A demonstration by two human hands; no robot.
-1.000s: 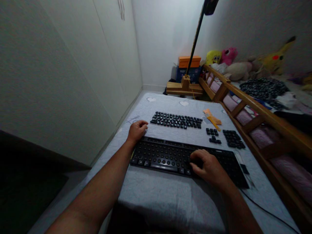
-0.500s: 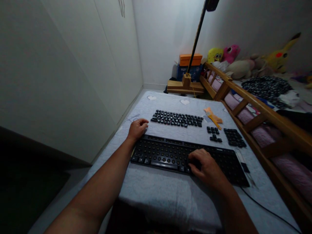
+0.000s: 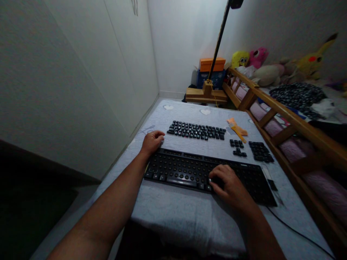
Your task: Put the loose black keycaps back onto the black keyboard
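Observation:
A black keyboard lies on the cloth-covered table with most of its key positions bare. Its bottom row still carries a space bar and several keycaps. My right hand is over the bottom row, right of the space bar, thumb and fingers pinched on a small keycap that they mostly hide. At the keyboard's far left corner rests my left hand, fingers loosely bent and apart from the thumb, holding nothing visible. Beyond the keyboard, loose black keycaps are laid out in rows.
Smaller groups of keycaps lie at the right. A yellow-handled brush sits on an orange cloth. A cable runs off the near right. A wooden bed rail borders the right side, a white cabinet the left.
Both hands keep almost the same places. My right fingers have shifted very slightly at the bottom row, and a small shiny spot now shows at their tips.

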